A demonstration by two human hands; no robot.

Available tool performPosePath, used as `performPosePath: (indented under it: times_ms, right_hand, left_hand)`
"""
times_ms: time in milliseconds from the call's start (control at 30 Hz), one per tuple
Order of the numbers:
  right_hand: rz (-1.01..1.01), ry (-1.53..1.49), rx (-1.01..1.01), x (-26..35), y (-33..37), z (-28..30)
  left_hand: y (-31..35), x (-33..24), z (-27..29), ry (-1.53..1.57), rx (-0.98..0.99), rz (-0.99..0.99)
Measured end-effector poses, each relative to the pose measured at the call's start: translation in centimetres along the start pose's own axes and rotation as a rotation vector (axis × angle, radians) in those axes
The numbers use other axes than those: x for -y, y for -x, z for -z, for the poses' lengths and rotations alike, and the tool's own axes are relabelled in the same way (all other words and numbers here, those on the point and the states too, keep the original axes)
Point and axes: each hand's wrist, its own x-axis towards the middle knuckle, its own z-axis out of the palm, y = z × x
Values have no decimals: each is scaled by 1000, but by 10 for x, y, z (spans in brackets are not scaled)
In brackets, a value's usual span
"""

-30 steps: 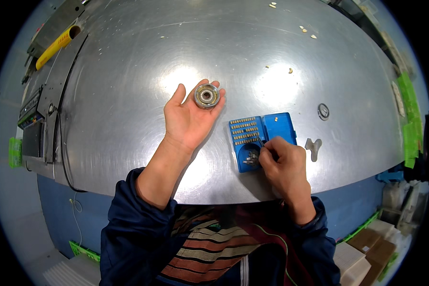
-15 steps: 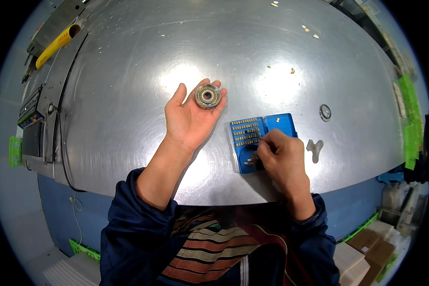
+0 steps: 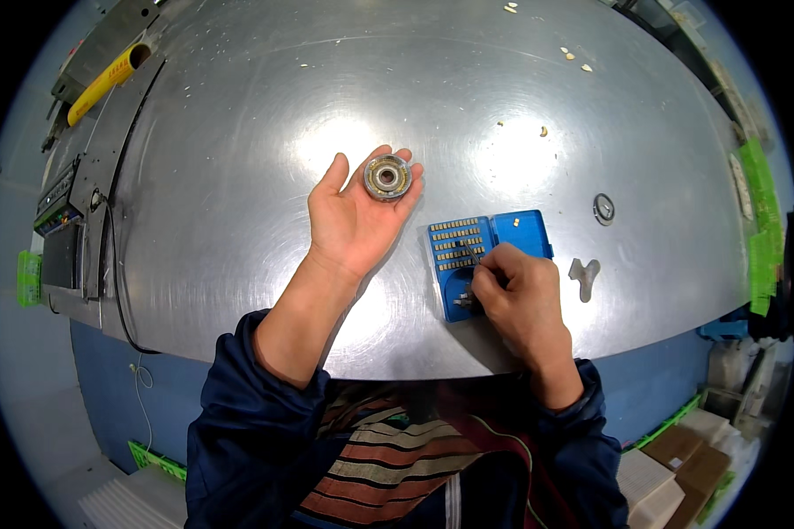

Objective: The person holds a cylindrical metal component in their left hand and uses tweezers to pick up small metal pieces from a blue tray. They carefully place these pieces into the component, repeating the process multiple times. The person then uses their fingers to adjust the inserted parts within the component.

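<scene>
Resting the round part (image 3: 387, 177) on my flat left hand (image 3: 348, 225), likely for steadiness, I pinch a thin tool (image 3: 471, 253) in my right hand (image 3: 525, 295) above the blue case (image 3: 528, 236).

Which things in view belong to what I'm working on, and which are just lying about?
In use:
- round metal part, on the open left hand
- thin tool, in the right hand
- blue case with small blocks, under the tool

Apparently just lying about:
- yellow tube
- pale bits
- ring and Y-shaped piece, untouched; link unclear
</scene>
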Motion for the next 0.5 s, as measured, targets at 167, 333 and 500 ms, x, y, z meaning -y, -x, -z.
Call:
performPosePath:
  times_ms: [167, 333, 500]
  right_hand:
    - [-11, -22, 12, 2, 2, 0]
    - [-15, -21, 33, 4, 3, 0]
    - [-7, -37, 43, 2, 5, -3]
  left_hand:
    - [0, 0, 0, 0, 7, -2]
    - [-1, 0, 0, -25, 4, -8]
    - [0, 0, -1, -15, 4, -6]
